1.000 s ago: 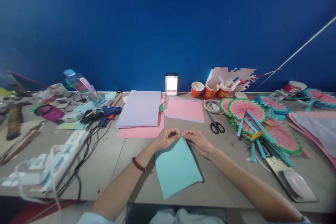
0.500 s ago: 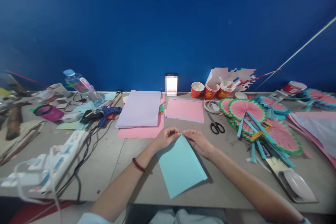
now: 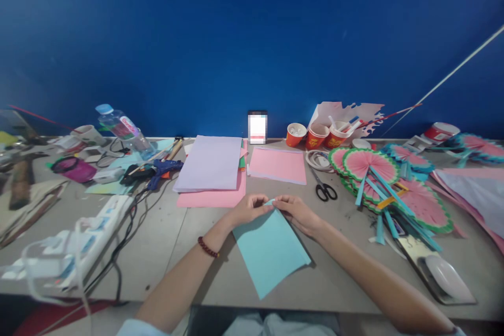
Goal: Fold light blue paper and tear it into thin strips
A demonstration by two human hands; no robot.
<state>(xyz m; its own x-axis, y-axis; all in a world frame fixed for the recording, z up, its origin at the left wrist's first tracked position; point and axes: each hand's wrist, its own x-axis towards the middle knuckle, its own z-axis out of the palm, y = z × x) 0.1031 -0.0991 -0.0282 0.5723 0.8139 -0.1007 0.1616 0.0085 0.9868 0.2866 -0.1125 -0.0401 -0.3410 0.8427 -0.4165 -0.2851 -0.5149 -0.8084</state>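
A light blue paper sheet lies on the grey table in front of me, turned at an angle. My left hand, with a dark bead bracelet at the wrist, pinches the sheet's far edge. Right beside it my right hand pinches the same edge. The fingertips of both hands meet at the top of the sheet, where a small bit of paper sticks up between them.
Pink and lilac sheets lie behind the hands, black scissors to the right. Pink-and-green paper fans crowd the right side, red cups stand at the back. A glue gun, bottle and power strip fill the left.
The sheet's far edge has been drawn up between the fingertips, and a small fold now stands there. Both hands stay at about the same spot.
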